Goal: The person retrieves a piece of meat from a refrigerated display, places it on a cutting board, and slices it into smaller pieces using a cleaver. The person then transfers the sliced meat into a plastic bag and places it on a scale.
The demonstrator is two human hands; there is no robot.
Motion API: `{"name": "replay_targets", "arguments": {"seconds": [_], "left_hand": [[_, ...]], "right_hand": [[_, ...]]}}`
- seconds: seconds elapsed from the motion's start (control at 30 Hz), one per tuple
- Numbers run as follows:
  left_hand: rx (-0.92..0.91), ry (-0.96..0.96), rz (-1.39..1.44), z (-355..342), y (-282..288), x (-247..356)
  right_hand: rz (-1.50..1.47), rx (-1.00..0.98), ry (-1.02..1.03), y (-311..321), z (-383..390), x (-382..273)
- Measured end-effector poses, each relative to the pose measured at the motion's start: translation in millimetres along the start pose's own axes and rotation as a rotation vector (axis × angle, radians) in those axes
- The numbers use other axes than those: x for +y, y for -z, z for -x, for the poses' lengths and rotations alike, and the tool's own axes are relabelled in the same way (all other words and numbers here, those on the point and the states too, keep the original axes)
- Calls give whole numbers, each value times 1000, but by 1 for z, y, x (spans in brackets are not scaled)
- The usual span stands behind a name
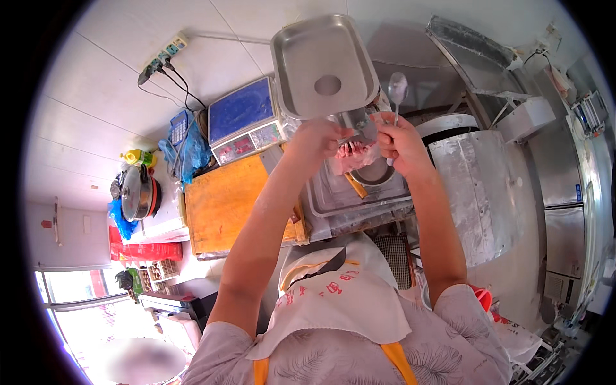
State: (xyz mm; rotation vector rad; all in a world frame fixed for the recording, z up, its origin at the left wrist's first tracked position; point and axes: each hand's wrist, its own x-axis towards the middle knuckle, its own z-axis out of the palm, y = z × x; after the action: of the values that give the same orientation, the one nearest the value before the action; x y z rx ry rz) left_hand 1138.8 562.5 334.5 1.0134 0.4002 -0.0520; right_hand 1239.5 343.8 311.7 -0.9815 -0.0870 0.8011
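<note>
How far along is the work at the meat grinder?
Done: the grinder's feed tray is bare. In hand: both hands, left and right, are at the outlet, where pink ground meat shows; the right holds a spoon. Left: meat remains at the outlet.

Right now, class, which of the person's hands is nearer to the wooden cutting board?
Left. The left hand is just right of and above the wooden cutting board; the right hand is farther right, holding a spoon.

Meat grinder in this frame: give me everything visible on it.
The meat grinder looks like bare metal, topped by a rectangular feed tray with a round hole, empty. Pink ground meat hangs at its outlet. The left hand and right hand are both at the outlet; the right also holds a spoon.
</note>
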Motion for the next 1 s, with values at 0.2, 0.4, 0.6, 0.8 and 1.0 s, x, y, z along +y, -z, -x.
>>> {"name": "replay_targets", "arguments": {"seconds": [0.2,0.4,0.6,0.8,1.0], "left_hand": [[-112,107,124,-9,-6,5],[-247,85,185,-11,1,3],[-374,106,238,-10,12,0],[-424,142,218,-6,5,5],[-403,93,119,-1,5,2]], "right_hand": [[-11,-25,-77,-19,4,5],[70,-27,-66,-25,15,8],[120,-28,-21,-24,27,7],[160,262,163,6,37,22],[119,363,180,52,91,55]]}}
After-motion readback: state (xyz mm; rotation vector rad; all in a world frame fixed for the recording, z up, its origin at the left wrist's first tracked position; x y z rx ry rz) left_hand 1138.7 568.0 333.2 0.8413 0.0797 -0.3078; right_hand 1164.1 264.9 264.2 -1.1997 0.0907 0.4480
